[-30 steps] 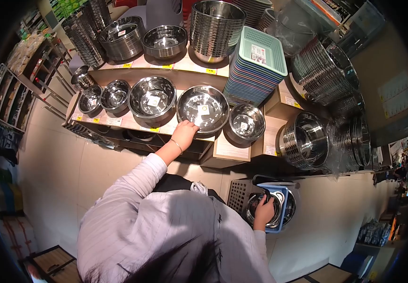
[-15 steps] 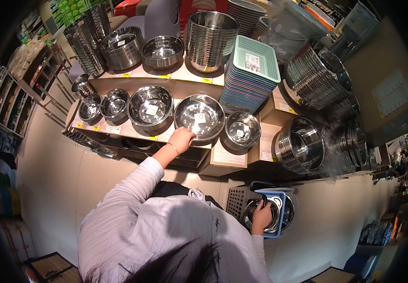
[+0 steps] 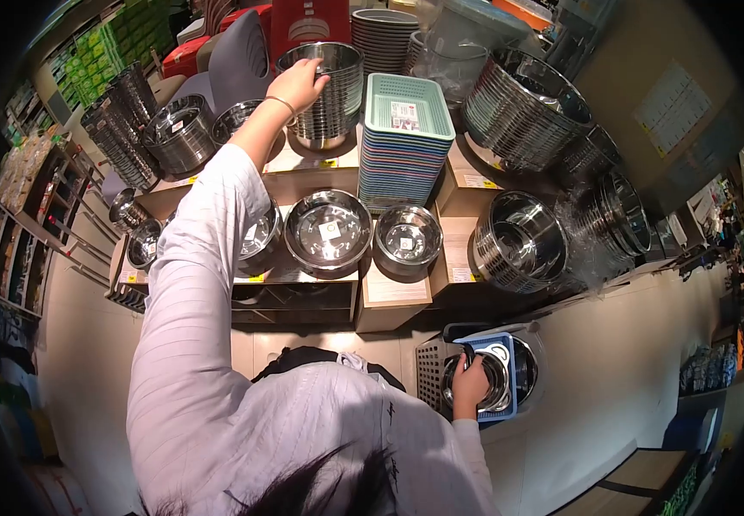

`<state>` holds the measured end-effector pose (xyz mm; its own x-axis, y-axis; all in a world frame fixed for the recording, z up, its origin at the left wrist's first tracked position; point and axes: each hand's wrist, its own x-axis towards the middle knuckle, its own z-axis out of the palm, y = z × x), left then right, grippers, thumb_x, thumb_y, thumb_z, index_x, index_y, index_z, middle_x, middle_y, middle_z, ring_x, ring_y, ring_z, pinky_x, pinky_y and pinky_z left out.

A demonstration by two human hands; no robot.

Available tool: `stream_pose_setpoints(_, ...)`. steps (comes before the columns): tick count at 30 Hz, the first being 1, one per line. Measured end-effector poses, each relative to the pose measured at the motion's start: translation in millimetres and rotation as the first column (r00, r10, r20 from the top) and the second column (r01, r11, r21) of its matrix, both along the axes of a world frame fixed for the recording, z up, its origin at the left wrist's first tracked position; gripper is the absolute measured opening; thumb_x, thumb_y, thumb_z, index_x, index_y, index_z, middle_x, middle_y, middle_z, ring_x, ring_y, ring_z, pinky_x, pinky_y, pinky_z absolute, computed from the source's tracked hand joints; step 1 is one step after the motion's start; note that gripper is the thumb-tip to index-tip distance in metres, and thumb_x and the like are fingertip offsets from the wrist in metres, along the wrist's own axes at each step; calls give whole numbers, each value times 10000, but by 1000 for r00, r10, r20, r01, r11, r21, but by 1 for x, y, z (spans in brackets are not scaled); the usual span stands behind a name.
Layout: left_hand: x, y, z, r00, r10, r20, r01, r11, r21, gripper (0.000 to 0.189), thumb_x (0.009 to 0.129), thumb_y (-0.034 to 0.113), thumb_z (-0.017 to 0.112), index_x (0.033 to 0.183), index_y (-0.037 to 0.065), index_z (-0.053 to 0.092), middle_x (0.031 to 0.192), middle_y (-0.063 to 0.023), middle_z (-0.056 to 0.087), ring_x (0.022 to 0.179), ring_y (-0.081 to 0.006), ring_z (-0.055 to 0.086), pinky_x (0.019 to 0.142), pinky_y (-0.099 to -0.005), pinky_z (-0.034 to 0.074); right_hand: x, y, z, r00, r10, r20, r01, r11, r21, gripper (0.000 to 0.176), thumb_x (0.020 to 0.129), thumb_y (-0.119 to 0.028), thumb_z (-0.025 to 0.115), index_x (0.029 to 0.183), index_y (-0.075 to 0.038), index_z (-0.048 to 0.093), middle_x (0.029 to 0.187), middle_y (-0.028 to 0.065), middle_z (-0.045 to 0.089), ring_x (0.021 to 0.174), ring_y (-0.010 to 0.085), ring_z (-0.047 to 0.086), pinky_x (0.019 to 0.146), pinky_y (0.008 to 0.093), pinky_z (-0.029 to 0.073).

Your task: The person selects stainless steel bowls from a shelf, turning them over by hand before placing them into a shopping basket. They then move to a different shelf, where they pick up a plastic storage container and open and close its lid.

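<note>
My left hand reaches up to the tall stack of steel basins on the upper shelf. Its fingers are closed at the near rim of the top basin. Down at my right side, my right hand is wrapped round the black handle of a grey shopping basket. Inside that basket sit a blue plastic basket and shiny steel bowls. A wide steel basin with a white label lies on the lower shelf, beside a smaller steel bowl.
Right of the tall stack stands a pile of plastic baskets, mint green on top. More steel pots and a large basin stack stand to the right. Purple chairs are behind the shelf. Tiled floor lies to the right.
My left hand has left the wide basin on the lower shelf and moved up to the tall stack. The view has shifted. My right hand still holds the basket handle.
</note>
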<state>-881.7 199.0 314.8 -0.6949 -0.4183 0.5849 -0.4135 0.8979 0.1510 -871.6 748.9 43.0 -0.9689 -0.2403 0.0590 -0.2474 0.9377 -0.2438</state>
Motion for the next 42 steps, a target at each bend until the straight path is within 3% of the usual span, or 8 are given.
stream_pose_setpoints(2,-10,-15,-1,988,-3,151,4,1000,-2,342,853,276,517,1099,43,556,1049,-171,576,984,-313,553,850,-370,444,-1,2,-7,1000,1,-8,-1,1000,-4,381,861,-385,469,875,-9,529,725,206,608,660,372,599,574,448,473)
stream_pose_setpoints(15,-13,-39,30,991,49,-122,-53,998,-29,309,856,297,507,990,37,607,889,-180,627,857,-347,589,772,-407,459,-2,4,-12,1000,8,-7,-8,1000,-26,372,840,-401,504,832,-29,500,687,189,600,613,363,594,542,435,470)
stream_pose_setpoints(20,6,-31,43,877,165,-452,0,939,343,331,876,307,505,994,13,601,848,-156,648,757,-219,651,693,-318,496,0,4,-8,1000,19,-4,-19,999,-28,371,840,-400,505,843,-30,494,688,192,601,616,363,594,542,437,468)
stream_pose_setpoints(24,20,-12,47,655,50,-754,563,634,530,377,904,280,500,1058,-61,542,876,-115,637,742,-142,647,597,-217,504,0,4,-8,1000,9,-8,-9,999,-30,377,839,-407,503,853,-30,495,698,187,605,634,360,598,556,437,470)
stream_pose_setpoints(30,64,56,45,617,145,-773,763,127,633,198,913,281,490,849,100,540,649,60,489,495,22,437,425,-94,380,-1,1,-4,998,-29,64,27,999,41,408,839,-420,494,960,-32,521,764,188,618,682,354,608,592,439,479)
stream_pose_setpoints(36,99,116,-18,509,411,-756,750,-643,156,197,952,225,400,950,61,508,714,13,520,402,36,334,339,-91,286,-2,3,-12,999,-9,-42,10,999,33,358,832,-385,521,884,-30,515,713,183,607,647,355,599,571,435,476)
stream_pose_setpoints(40,111,171,-48,587,262,-766,682,-669,294,277,973,236,311,1030,29,487,905,-107,570,382,42,281,337,-104,257,-2,5,-16,998,3,-64,-2,1000,9,340,827,-369,535,838,-31,502,683,179,599,618,355,594,548,432,473)
stream_pose_setpoints(42,112,192,-66,623,162,-765,682,-591,430,297,971,265,319,1013,28,494,715,-3,527,370,28,265,328,-120,254,-3,5,-16,995,13,-99,-12,1000,6,340,827,-370,536,827,-33,496,677,177,598,606,354,593,534,430,473)
